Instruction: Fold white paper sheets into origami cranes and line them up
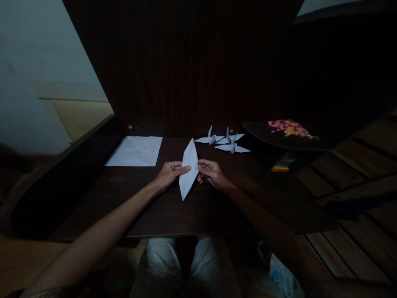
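Observation:
A folded piece of white origami paper, long and pointed at both ends, is held up over the dark desk between my two hands. My left hand grips its left edge, thumb on the front face and fingers behind. On the opposite edge, my right hand pinches the paper near its middle, with the fingers curled. Beyond my right hand stand several finished white paper cranes, grouped close together. A flat sheet of white paper with faint creases lies to the left.
The dark wooden desk has a raised side panel at left and a tall back panel. A shelf at right bears a heap of small pink and yellow pieces. Below it sits a yellow-edged object. Wooden slats lie further right.

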Demonstrator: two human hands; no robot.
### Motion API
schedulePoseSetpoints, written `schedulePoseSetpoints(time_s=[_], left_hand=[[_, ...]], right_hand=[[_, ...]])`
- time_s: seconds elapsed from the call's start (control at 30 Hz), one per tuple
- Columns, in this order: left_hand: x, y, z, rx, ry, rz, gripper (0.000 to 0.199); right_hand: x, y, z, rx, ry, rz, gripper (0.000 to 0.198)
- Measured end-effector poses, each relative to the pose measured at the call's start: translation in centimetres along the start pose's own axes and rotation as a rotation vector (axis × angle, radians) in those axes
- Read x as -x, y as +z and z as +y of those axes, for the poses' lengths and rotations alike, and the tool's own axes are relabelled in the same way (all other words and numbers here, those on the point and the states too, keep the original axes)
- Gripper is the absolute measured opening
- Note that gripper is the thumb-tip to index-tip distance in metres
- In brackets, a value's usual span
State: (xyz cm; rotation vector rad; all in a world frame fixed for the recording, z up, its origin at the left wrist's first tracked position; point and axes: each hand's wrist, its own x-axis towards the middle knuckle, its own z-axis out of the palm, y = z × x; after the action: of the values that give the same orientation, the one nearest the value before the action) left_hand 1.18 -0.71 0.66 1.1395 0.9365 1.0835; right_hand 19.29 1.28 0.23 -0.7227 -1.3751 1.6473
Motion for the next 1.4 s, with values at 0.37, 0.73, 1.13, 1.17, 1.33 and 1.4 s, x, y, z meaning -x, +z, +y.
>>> schedulePoseSetpoints(time_s=[0.37, 0.73, 1.13, 1.17, 1.33, 1.4], left_hand=[[0.1, 0.3, -0.4, -0.068, -0.012, -0.146, 0.036], [0.1, 0.2, -0.2, -0.096, -0.019, -0.116, 0.034], [-0.3, 0.4, -0.4, -0.046, -0.064, -0.053, 0.032], [-0.4, 0.4, -0.6, -0.041, -0.068, -0.039, 0.032], [-0.8, 0.2, -1.0, 0.035, -0.103, -0.005, 0.029], [-0.7, 0.2, -0.9, 0.011, -0.090, -0.007, 0.029]], right_hand=[[-0.3, 0.5, 0.3, 0.221, -0.059, 0.145, 0.038], [-0.6, 0.6, 0.9, 0.191, -0.076, 0.134, 0.039], [-0.7, 0.3, 1.0, 0.196, -0.129, 0.156, 0.042], [-0.7, 0.3, 1.1, 0.204, -0.132, 0.166, 0.040], [-0.9, 0.2, 1.3, 0.257, -0.132, 0.224, 0.035], [-0.9, 0.1, 1.4, 0.290, -0.145, 0.242, 0.034]])
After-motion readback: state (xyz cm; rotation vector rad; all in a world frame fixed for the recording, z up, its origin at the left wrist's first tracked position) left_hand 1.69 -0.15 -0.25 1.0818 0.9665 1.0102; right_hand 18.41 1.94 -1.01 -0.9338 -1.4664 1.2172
